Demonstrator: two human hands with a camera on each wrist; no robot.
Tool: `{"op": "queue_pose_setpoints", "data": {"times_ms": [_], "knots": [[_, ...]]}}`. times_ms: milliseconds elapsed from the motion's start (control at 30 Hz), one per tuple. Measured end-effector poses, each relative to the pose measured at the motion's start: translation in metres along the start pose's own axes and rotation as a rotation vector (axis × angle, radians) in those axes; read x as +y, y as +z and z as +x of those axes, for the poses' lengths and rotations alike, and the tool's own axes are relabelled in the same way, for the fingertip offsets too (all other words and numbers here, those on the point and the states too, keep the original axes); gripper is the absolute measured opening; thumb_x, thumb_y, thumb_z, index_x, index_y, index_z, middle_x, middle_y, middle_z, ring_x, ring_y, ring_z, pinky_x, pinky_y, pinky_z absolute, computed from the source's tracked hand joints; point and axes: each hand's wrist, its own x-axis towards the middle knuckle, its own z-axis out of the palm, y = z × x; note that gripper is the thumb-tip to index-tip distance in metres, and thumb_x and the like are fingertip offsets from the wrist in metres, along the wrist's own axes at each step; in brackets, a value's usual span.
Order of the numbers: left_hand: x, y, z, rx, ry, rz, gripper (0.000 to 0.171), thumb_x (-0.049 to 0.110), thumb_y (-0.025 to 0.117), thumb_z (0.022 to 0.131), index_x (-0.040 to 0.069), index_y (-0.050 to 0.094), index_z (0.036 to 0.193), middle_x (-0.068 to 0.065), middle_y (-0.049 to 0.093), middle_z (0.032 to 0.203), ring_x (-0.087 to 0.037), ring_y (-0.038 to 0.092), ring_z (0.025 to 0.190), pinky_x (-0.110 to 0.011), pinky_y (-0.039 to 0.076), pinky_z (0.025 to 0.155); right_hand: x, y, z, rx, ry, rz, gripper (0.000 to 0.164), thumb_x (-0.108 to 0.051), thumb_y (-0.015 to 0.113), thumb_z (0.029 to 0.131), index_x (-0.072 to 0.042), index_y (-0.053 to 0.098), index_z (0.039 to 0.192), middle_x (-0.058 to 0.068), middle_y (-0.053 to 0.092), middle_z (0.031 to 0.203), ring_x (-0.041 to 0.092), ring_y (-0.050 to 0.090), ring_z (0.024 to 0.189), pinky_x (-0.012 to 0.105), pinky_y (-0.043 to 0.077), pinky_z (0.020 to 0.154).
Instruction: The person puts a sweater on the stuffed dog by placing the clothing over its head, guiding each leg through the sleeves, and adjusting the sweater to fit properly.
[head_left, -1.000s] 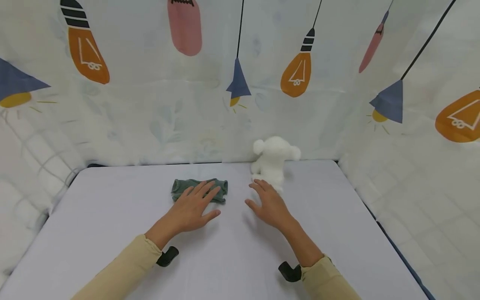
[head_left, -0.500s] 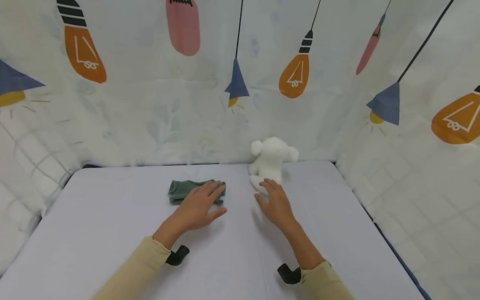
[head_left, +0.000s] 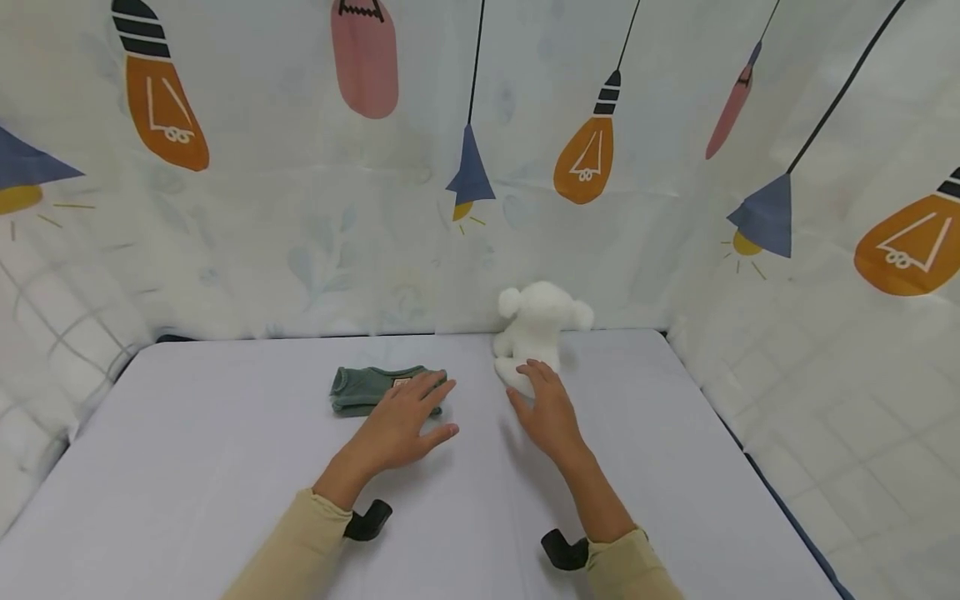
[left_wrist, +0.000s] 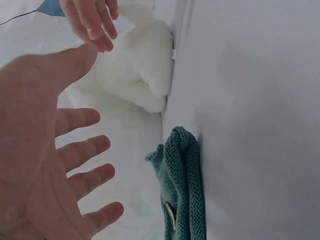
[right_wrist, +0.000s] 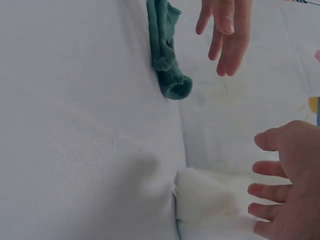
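Observation:
A small folded green knit garment (head_left: 358,390) with a little label lies on the table, left of centre. My left hand (head_left: 401,423) hovers over its near right part, fingers spread; the left wrist view shows a gap between the palm and the garment (left_wrist: 183,185). At the back of the table sits a white plush toy (head_left: 537,321) with round ears. My right hand (head_left: 551,414) is held in front of its lower body, fingers spread. In the right wrist view that hand (right_wrist: 295,185) stands apart from the toy (right_wrist: 202,197). Neither hand holds anything.
A white cloth covers the table (head_left: 480,517). Pale curtains (head_left: 247,250) printed with lamps and bulbs hang behind it and at both sides. A black wrist mount (head_left: 367,521) sits below each sleeve.
My left hand has shifted rightward relative to the green garment, uncovering more of it and its label. My right hand has moved slightly right, closer in front of the toy. The view has shifted slightly.

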Motion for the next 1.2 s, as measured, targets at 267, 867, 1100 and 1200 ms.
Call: {"op": "queue_pose_setpoints", "data": {"times_ms": [267, 867, 1100, 1200], "knots": [[0.004, 0.001, 0.006, 0.021, -0.006, -0.027, 0.067, 0.044, 0.066, 0.089, 0.014, 0.044, 0.145, -0.011, 0.041, 0.152, -0.036, 0.038, 0.140, -0.065, 0.033, 0.106, 0.008, 0.003, 0.002, 0.032, 0.023, 0.037, 0.039, -0.022, 0.067, 0.091, -0.004, 0.060, 0.125, 0.015, 0.051, 0.140, 0.035, 0.043, 0.135, 0.052, 0.040, 0.107], [0.007, 0.013, 0.015, -0.013, -0.034, -0.132, 0.065, 0.043, 0.065, 0.089, 0.016, 0.046, 0.145, -0.008, 0.041, 0.152, -0.033, 0.039, 0.140, -0.055, 0.035, 0.109, 0.038, 0.007, 0.014, 0.111, 0.197, 0.170, 0.059, -0.019, 0.068, 0.091, 0.001, 0.041, 0.139, 0.020, 0.048, 0.140, 0.035, 0.044, 0.134, 0.049, 0.038, 0.110], [0.005, 0.011, 0.017, -0.072, -0.048, -0.121, 0.065, 0.047, 0.064, 0.089, 0.020, 0.045, 0.145, -0.007, 0.042, 0.152, -0.035, 0.036, 0.141, -0.057, 0.033, 0.111, 0.045, 0.014, 0.020, 0.098, 0.246, 0.149, 0.069, -0.023, 0.074, 0.086, 0.005, 0.040, 0.139, 0.023, 0.046, 0.141, 0.038, 0.044, 0.133, 0.050, 0.039, 0.108], [0.003, 0.012, 0.018, -0.068, -0.050, -0.124, 0.065, 0.046, 0.064, 0.089, 0.019, 0.046, 0.145, -0.007, 0.043, 0.150, -0.034, 0.037, 0.141, -0.057, 0.032, 0.111, 0.047, 0.014, 0.023, 0.090, 0.271, 0.161, 0.075, -0.026, 0.075, 0.085, 0.006, 0.038, 0.141, 0.024, 0.045, 0.142, 0.039, 0.044, 0.133, 0.052, 0.039, 0.108]]}}
